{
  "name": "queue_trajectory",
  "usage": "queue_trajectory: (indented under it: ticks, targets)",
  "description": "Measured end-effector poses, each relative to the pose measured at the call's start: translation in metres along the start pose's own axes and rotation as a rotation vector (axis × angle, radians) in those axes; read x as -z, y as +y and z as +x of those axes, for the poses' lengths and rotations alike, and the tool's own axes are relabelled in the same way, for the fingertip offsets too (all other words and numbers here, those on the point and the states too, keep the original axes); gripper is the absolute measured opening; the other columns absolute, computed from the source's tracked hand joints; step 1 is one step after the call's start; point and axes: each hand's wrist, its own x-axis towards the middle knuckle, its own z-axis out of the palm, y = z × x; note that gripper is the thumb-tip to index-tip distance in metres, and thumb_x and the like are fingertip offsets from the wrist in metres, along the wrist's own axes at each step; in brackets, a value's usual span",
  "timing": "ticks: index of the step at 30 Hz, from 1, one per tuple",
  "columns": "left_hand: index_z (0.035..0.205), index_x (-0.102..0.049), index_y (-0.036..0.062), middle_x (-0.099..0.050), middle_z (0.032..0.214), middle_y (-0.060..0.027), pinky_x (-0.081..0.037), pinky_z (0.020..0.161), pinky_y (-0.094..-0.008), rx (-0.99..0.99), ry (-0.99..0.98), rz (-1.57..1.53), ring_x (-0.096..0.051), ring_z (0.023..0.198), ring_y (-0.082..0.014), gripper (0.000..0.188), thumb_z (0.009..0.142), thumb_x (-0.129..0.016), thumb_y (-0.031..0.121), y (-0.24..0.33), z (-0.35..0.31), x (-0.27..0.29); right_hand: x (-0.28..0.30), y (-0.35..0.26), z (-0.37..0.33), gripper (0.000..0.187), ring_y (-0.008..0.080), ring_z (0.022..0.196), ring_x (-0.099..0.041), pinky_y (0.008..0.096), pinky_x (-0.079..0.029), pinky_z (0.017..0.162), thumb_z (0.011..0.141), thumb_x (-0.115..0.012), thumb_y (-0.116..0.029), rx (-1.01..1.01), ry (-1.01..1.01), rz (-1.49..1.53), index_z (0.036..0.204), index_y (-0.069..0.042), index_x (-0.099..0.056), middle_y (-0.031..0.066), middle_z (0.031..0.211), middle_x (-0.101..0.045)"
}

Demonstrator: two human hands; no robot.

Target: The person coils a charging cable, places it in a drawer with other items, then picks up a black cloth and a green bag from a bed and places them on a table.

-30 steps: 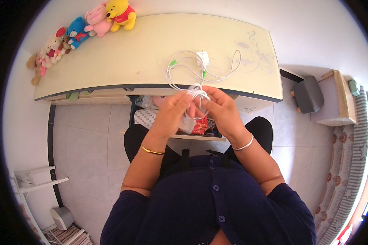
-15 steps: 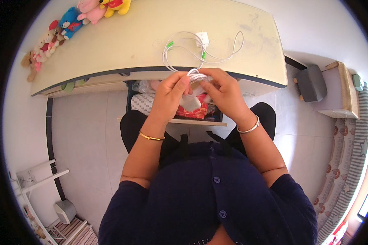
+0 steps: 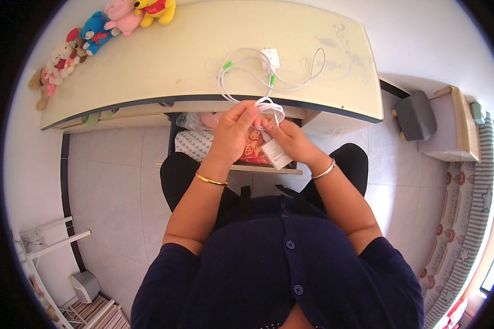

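Above an open drawer (image 3: 230, 166), my two hands meet at a coiled white charging cable (image 3: 278, 111). My left hand (image 3: 234, 131) is closed on the coil's left side with thumb and fingers pinched. My right hand (image 3: 295, 141) is also closed, its fingers pinching the cable at the lower right of the loops. A white charger block (image 3: 276, 154) hangs below the fingers, between the hands. Behind them on the desk (image 3: 192, 60) lies a second white plug adapter (image 3: 270, 58) with a loosely looped white cable (image 3: 313, 71) and green clips.
The drawer holds a red patterned packet (image 3: 251, 147), a white patterned package (image 3: 193, 143) and clear plastic. Plush toys (image 3: 96, 33) line the desk's far left edge. A grey stool (image 3: 415, 116) stands at the right, and a white rack (image 3: 55, 241) at the lower left.
The charger block now hangs in plain view below the coil, tilted to the right. My right hand has shifted down off the top of the loops. My left hand keeps its pinch.
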Motion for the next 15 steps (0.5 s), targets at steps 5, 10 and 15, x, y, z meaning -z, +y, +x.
queue_trajectory:
  ticks: [5,10,15]
  targets:
    - [0.107,-0.059,-0.0029,-0.060,0.093,-0.0050,-0.046,0.081,-0.0253,0.280,0.022,0.500,-0.055,0.088,-0.0108,0.026,0.097,-0.049,0.019,-0.064,0.003,0.070,0.071,0.058,0.032,0.037,0.0245,0.078,-0.063,0.0334,-0.049,0.070,0.093,-0.050,-0.036,-0.198,-0.055,-0.652,0.107,-0.005,-0.062,0.0154,0.087,-0.066]
    - [0.104,-0.059,-0.0012,-0.062,0.095,-0.0068,-0.053,0.073,-0.0264,0.603,0.284,0.421,-0.062,0.083,-0.0151,0.028,0.097,-0.047,0.023,-0.165,0.056,0.156,0.139,0.172,0.104,0.046,0.0393,0.092,-0.060,0.0412,-0.046,0.083,0.088,-0.053,-0.044,-0.351,-0.187,-1.018,0.108,-0.003,-0.061,0.0224,0.099,-0.064]
    - [0.101,-0.059,-0.0003,-0.064,0.095,-0.0169,-0.054,0.072,-0.0349,0.674,-0.503,2.171,-0.064,0.079,-0.0289,0.025,0.090,-0.055,0.021,-0.243,0.073,0.270,0.138,0.264,0.147,0.047,0.0359,0.103,-0.056,0.0431,-0.048,0.086,0.081,-0.064,-0.031,-0.153,-0.061,-1.384,0.122,-0.010,-0.053,0.0180,0.114,-0.058]
